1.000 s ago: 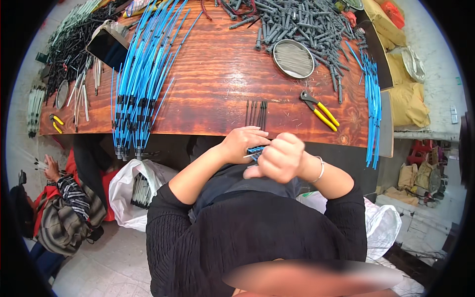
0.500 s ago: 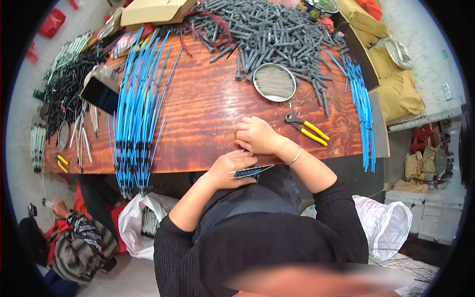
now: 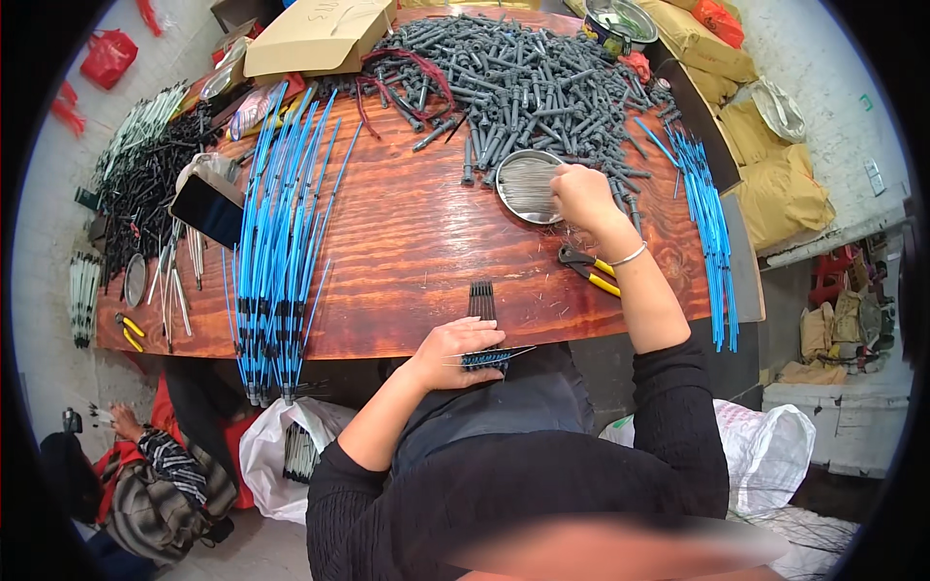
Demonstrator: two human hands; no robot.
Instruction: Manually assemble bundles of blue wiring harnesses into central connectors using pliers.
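Both forearms enter from the lower edge of the frame, in black sleeves pushed up to around the elbows, the skin bare from there down. The left hand (image 3: 453, 353) sits just below the centre of the frame, palm down, fingers curled and closed, thumb tucked toward the body, the forearm running down and left at a slant. The right arm stretches up and away toward the upper right of centre, nearly straight, a thin bangle at the wrist. The right hand (image 3: 581, 197) is bent downward at the wrist, fingers bunched together and pointing left.
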